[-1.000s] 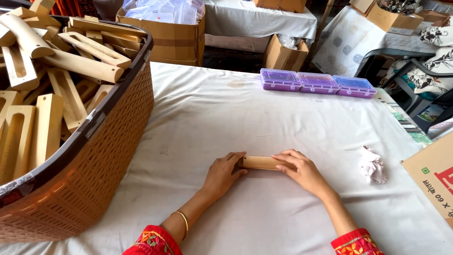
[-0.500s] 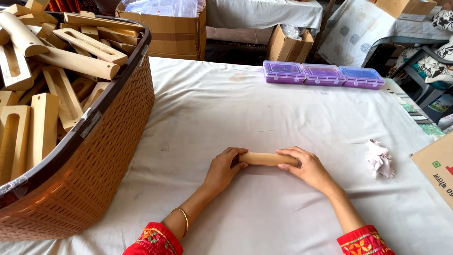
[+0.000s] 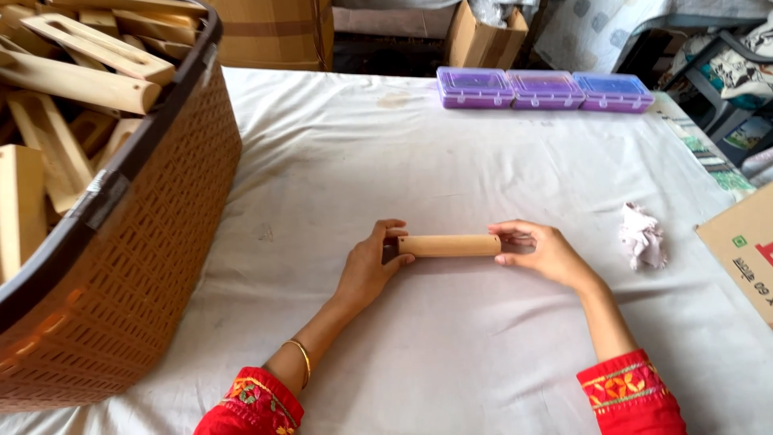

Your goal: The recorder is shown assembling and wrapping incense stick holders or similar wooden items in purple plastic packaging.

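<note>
A white cloth-covered surface (image 3: 483, 161) fills the view from the head camera, marked with faint stains. At its left edge stands a large brown woven-pattern plastic basket (image 3: 137, 266), heaped with pale wooden pieces (image 3: 72, 80), several of them slotted. Cardboard boxes (image 3: 274, 32) stand beyond the far edge, and the corner of another carton (image 3: 745, 250) juts in at right. Three purple and blue lidded plastic cases (image 3: 545, 89) sit touching in a row near the far edge. A crumpled pale cloth (image 3: 642, 236) lies on the surface, just right of the hands. At centre, a short wooden cylinder (image 3: 449, 246) lies level, low over the cloth, held end to end: the left hand (image 3: 366, 270) has its fingers closed around the left end, while the right hand (image 3: 543, 251) clasps the right end, thumb below and fingers above. Red embroidered sleeves (image 3: 628, 395) and a thin gold bangle (image 3: 302, 358) on the left wrist show at the bottom edge.
</note>
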